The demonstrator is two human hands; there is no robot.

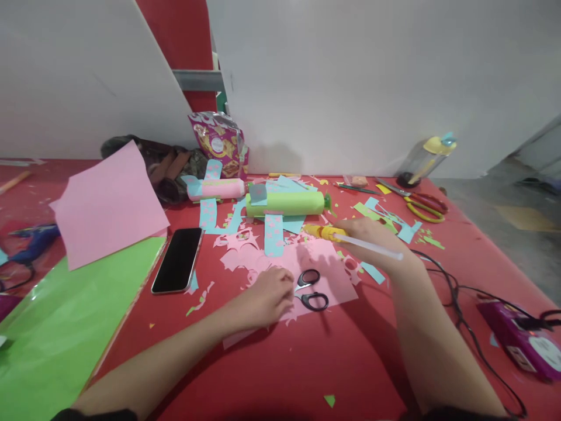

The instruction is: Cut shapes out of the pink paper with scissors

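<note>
While the glue gun (326, 232) is gripped by the right hand (370, 230), gluing seems underway; steadiness is needed near the green cylinder (291, 204), twelve o'clock; what the left hand (268, 293) holds cannot be told.

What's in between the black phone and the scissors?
The head view shows the left hand between the phone and scissors, over pink paper. Nearer the phone are a blue scrap and bare red table.

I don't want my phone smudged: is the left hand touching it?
Apart. The head view shows red tabletop between the left hand and the phone.
</note>
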